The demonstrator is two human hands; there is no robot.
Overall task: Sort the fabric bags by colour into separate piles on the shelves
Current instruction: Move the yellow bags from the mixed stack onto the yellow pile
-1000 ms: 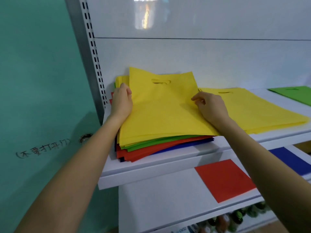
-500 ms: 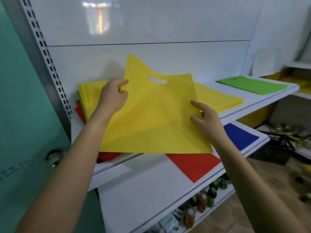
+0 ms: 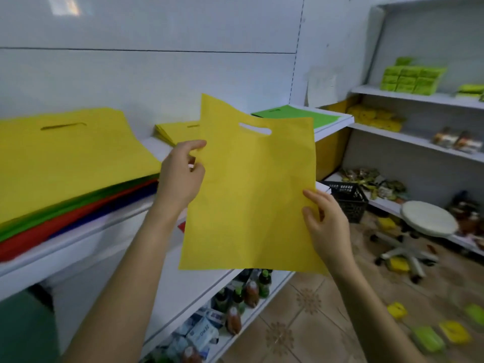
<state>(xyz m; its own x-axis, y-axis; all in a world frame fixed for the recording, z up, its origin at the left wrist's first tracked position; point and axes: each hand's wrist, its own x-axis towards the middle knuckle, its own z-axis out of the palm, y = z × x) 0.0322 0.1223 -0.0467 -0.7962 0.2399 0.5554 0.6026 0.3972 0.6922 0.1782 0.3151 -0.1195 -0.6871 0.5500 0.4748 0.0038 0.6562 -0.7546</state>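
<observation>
Left hand (image 3: 180, 176) pinches left edge of yellow bag (image 3: 251, 195); right hand (image 3: 327, 221) grips its lower right edge. Bag held upright in air before top shelf (image 3: 331, 125) (handle cutout up). On shelf: mixed-colour stack (image 3: 65, 163) at left, yellow pile (image 3: 175, 131) mid-shelf, green bag (image 3: 296, 115) at right end.

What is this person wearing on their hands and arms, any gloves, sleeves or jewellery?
Nothing that shows. The left hand and right hand are bare, with no gloves, rings or bracelets in view. The left forearm and right forearm are uncovered down to the picture's bottom edge; no sleeve, watch or strap appears.
</observation>
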